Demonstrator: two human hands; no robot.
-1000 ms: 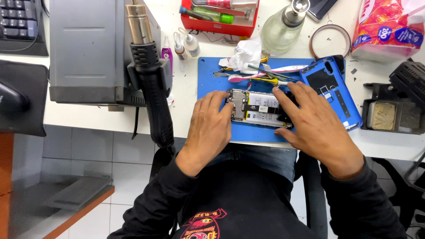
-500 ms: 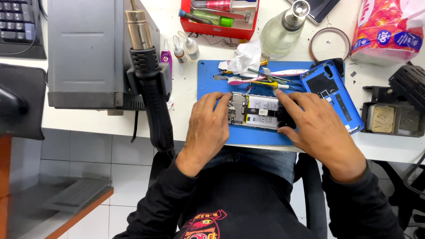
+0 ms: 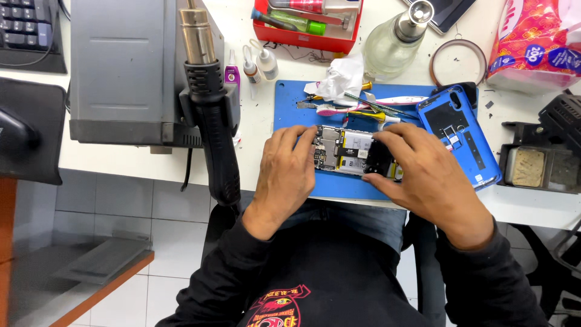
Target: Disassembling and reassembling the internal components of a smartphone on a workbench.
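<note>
Two hands on it: your left hand (image 3: 284,172) and right hand (image 3: 426,175) grip the opened phone (image 3: 348,151), back off, insides showing, on the blue mat (image 3: 290,100).

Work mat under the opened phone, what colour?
Blue. The mat shows best in the head view.

Single head-worn view, looking steeply down, close over white workbench (image 3: 254,130), facing forward

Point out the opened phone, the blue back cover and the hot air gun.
opened phone (image 3: 346,151), head view, on its exposed middle.
blue back cover (image 3: 457,136), head view, on its inner face.
hot air gun (image 3: 212,130), head view, on its black handle.
</note>
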